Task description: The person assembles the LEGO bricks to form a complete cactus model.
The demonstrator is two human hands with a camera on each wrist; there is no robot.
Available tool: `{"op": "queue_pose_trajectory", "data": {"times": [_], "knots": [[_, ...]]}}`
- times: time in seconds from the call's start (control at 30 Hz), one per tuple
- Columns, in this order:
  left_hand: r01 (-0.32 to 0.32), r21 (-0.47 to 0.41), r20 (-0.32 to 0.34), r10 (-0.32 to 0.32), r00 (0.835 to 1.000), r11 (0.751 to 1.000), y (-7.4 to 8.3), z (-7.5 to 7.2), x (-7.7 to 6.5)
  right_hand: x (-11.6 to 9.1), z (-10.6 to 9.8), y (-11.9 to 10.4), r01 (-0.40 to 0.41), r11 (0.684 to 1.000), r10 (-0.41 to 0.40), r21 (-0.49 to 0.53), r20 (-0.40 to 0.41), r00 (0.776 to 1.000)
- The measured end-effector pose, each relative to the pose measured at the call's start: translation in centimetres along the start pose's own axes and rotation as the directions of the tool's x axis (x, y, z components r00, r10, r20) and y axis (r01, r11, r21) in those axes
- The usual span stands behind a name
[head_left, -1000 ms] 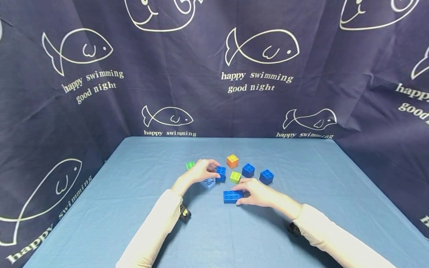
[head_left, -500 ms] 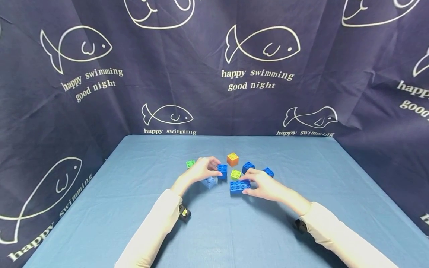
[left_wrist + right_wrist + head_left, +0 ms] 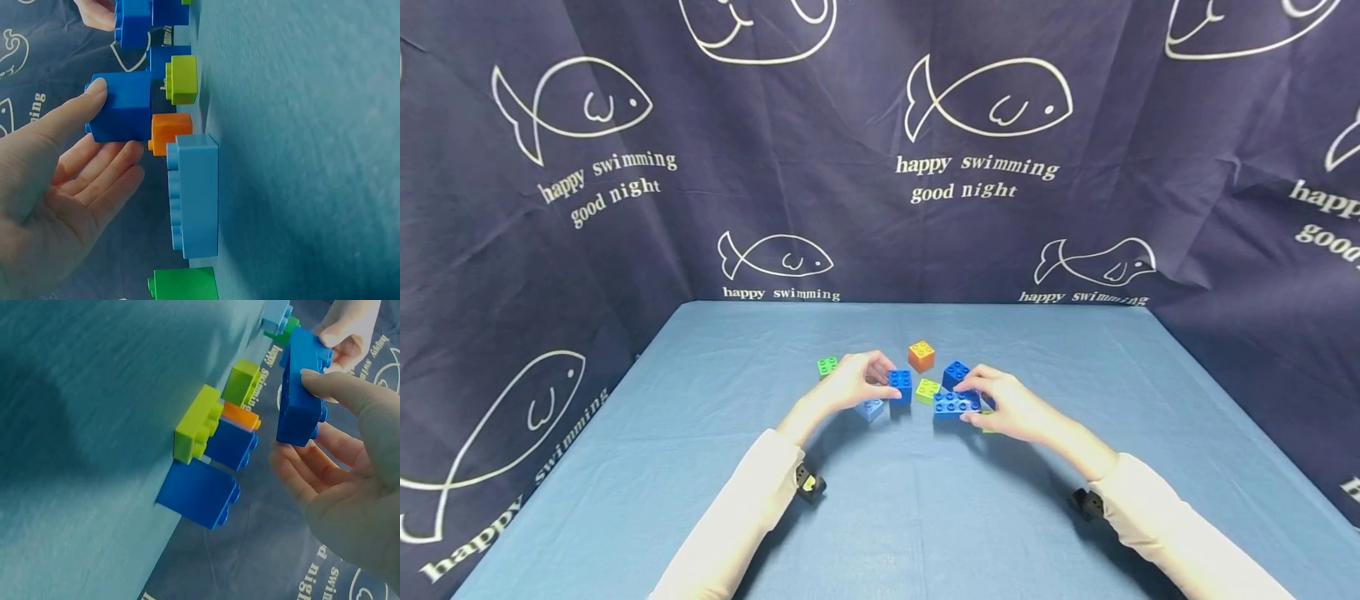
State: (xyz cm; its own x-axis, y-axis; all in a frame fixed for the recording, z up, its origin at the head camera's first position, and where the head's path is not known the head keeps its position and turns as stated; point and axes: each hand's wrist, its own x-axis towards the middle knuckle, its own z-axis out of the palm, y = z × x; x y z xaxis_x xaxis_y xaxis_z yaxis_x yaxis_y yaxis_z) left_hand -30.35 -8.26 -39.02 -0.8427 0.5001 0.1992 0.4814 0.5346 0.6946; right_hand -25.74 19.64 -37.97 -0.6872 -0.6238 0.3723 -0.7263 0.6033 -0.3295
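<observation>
My left hand point(image 3: 847, 383) pinches a square blue building brick point(image 3: 125, 107) between thumb and fingers, raised off the table with its studs up. To its right, my right hand point(image 3: 1013, 410) grips a long blue brick point(image 3: 951, 406) by its right end, also held up. Below the left hand lies a light-blue brick point(image 3: 199, 200), with a green brick point(image 3: 827, 367) behind it. Under the long brick, a lime-green brick point(image 3: 199, 425) rests on the table, mostly covered by my right hand in the head view.
A small lime-green brick point(image 3: 927, 390) lies between the hands. Farther back are an orange brick point(image 3: 921, 356) and a blue brick point(image 3: 956, 374). Another blue brick point(image 3: 197, 490) stands behind the right hand. Dark fish-print curtains point(image 3: 880, 250) enclose the blue-covered table point(image 3: 880, 517).
My right hand has lifted the long blue brick and carried it right and away from me, uncovering part of a lime-green brick. My left hand, with its square blue brick, has shifted slightly right.
</observation>
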Motion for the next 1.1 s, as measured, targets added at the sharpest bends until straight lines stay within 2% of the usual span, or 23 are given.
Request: {"op": "queue_pose_trajectory", "data": {"times": [0.1, 0.43, 0.67, 0.93, 1.1], "knots": [[0.005, -0.003, -0.017, -0.005, 1.000, 1.000, 0.3, 0.1, -0.3, -0.2, -0.2, 0.3, 0.009, 1.000, -0.009, -0.001, -0.026, 1.000], [0.032, -0.035, -0.016, -0.033, 0.999, 0.999, 1.2, 0.6, -1.2, -0.5, -0.7, 0.8, -0.005, 1.000, 0.005, -0.019, -0.032, 0.999], [0.025, -0.043, 0.025, -0.024, 0.999, 0.999, 2.0, 1.3, -1.8, -0.7, -1.5, 0.9, -0.023, 1.000, 0.022, -0.021, -0.024, 0.999], [0.029, -0.026, 0.059, -0.028, 0.998, 0.999, 2.4, 1.8, -2.1, -0.7, -2.1, 0.8, -0.001, 0.999, -0.001, -0.033, -0.047, 0.999], [0.039, -0.023, 0.099, -0.037, 0.994, 0.999, 2.7, 2.1, -2.1, -0.6, -2.2, 0.4, 0.007, 1.000, -0.008, -0.015, -0.030, 1.000]]}}
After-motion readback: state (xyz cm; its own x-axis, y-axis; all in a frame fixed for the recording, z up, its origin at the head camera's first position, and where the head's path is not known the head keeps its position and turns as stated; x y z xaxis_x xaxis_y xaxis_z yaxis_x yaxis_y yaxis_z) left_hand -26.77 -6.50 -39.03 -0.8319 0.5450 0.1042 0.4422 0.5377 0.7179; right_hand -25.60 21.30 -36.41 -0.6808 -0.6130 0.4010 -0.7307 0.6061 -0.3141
